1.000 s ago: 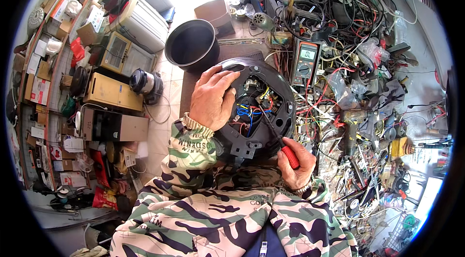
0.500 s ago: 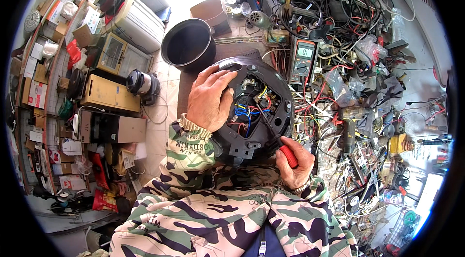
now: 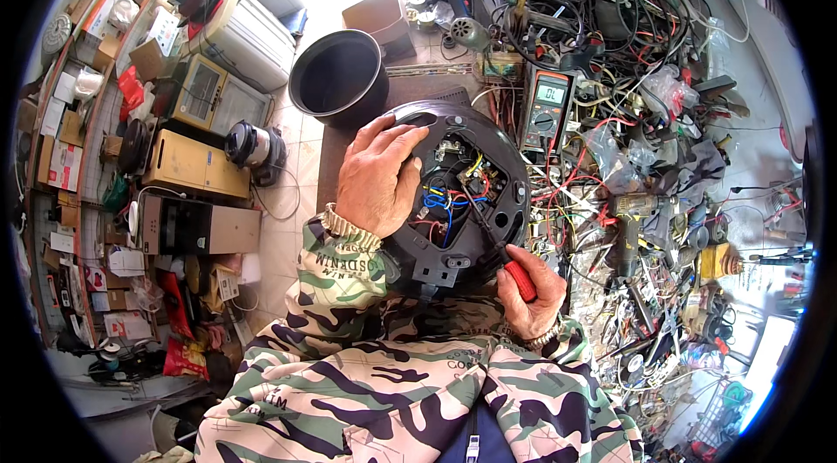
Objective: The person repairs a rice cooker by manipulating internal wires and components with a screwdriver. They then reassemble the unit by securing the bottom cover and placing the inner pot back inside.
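Holding a red-handled screwdriver [image 3: 520, 280] in the right hand [image 3: 534, 290]: fingers and thumb wrapped about the grip, the curled fingertips tucked out of sight underneath. Left hand [image 3: 379, 184] laid over the left rim of a round black appliance base [image 3: 466, 255], fingers outstretched toward the far side; the palm covers that stretch of rim, and whether the fingertips hook over the edge, cannot tell.

Base sits in front of the person, underside up, between the 2 hands, its opening facing the camera. Inside: blue wires [image 3: 449, 200], with yellow and red ones around them. Screwdriver shaft slants far and left into the opening; its dark tip is lost among the parts, contact unclear. Near edge of the base merges with shadow by the camouflage jacket [image 3: 375, 376].

Far left of the base, a black pot [image 3: 336, 79], its inside too dark to read in detail. Right, a multimeter [image 3: 547, 114] lies just beside the base; its leads vanish into clutter. Farther right, a drill [image 3: 629, 236], partly tangled visually with scraps. Far background washes out in glare.
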`<state>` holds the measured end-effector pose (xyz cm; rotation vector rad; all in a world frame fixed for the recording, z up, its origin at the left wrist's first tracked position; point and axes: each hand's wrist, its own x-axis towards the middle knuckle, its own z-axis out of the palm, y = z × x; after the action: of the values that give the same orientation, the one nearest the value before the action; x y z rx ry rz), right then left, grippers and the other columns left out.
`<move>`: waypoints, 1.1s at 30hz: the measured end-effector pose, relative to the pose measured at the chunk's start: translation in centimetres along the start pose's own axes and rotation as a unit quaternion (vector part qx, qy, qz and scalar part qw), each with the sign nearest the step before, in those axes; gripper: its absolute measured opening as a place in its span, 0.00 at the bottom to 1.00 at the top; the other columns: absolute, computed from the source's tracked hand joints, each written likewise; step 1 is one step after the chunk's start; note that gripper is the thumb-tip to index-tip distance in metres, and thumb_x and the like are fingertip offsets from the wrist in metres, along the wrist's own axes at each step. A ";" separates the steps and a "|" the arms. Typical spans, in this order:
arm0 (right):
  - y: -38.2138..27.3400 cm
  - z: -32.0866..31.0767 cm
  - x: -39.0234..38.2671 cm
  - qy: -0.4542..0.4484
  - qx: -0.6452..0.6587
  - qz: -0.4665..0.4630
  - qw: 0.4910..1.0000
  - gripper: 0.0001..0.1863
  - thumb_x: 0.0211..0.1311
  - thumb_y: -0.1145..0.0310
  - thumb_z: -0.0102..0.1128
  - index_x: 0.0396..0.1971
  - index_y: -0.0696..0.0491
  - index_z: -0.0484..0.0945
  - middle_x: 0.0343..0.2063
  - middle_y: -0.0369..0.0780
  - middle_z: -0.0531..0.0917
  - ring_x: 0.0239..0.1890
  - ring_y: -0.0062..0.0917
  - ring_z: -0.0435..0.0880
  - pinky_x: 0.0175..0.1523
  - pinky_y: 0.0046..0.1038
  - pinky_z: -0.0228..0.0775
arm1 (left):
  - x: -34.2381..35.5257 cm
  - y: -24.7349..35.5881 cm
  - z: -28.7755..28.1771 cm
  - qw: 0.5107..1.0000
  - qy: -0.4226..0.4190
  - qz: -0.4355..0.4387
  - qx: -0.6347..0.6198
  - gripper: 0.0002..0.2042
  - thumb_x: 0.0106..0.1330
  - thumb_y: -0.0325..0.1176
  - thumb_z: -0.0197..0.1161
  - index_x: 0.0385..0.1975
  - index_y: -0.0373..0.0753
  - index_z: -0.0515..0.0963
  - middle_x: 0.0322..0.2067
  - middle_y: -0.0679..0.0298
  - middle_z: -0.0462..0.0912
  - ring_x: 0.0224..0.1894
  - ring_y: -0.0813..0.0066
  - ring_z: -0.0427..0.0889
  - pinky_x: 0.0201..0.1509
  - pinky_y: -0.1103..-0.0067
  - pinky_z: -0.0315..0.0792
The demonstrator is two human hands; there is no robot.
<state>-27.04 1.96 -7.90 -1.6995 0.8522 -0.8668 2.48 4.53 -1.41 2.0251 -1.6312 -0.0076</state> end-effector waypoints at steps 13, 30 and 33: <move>-0.1 -0.1 0.5 -0.004 -0.012 -0.016 1.000 0.21 0.64 0.74 0.74 0.57 0.60 0.86 0.35 0.45 0.90 0.35 0.28 0.90 0.43 0.28 0.80 | 0.0 0.1 -0.2 1.000 -0.001 0.004 -0.006 0.23 0.68 0.24 0.65 0.64 0.38 0.83 0.62 0.52 0.87 0.72 0.44 0.76 0.78 0.58 0.69; 1.6 -0.6 -0.4 0.007 0.092 0.110 0.990 0.19 0.68 0.73 0.71 0.57 0.60 0.87 0.33 0.36 0.87 0.30 0.15 0.82 0.38 0.22 0.74 | -0.3 1.1 -0.3 1.000 -0.004 -0.004 0.013 0.25 0.65 0.24 0.66 0.65 0.37 0.82 0.63 0.51 0.85 0.72 0.42 0.75 0.78 0.56 0.68; 2.7 -0.5 -0.6 0.014 0.111 0.132 0.985 0.18 0.68 0.75 0.70 0.57 0.60 0.87 0.31 0.33 0.85 0.29 0.12 0.79 0.36 0.20 0.70 | -0.4 1.1 -0.2 1.000 -0.008 -0.010 0.025 0.25 0.66 0.24 0.65 0.65 0.38 0.82 0.64 0.52 0.85 0.73 0.42 0.74 0.78 0.55 0.67</move>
<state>-28.09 1.56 -10.42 -1.3487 0.9375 -0.7747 1.42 4.87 -0.93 2.0839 -1.6353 0.0091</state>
